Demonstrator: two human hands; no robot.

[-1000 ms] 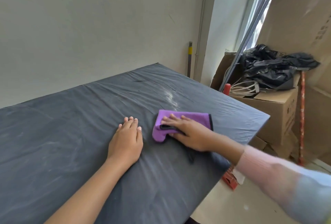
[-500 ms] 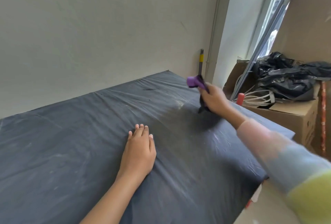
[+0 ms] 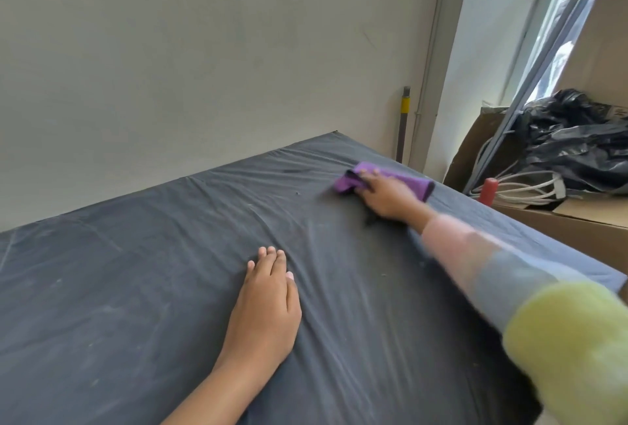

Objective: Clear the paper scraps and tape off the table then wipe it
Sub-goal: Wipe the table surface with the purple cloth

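Table (image 3: 136, 288), covered in a creased dark grey sheet with pale dusty streaks, fills the lower frame. One left hand (image 3: 265, 305) lies flat on it at lower centre, fingers straight and pressed together, holding nothing. Further up, right of centre, the right hand (image 3: 387, 197), in a pink, blue and yellow sleeve (image 3: 509, 271), presses straight fingers onto a single purple cloth (image 3: 407, 181), which shows beyond the fingertips near the table's far right edge. Beyond, at right, a cardboard box (image 3: 577, 220) holds black plastic bags (image 3: 577, 139) and white cables (image 3: 520, 186); one yellow-banded pole (image 3: 405, 118) stands in the corner.
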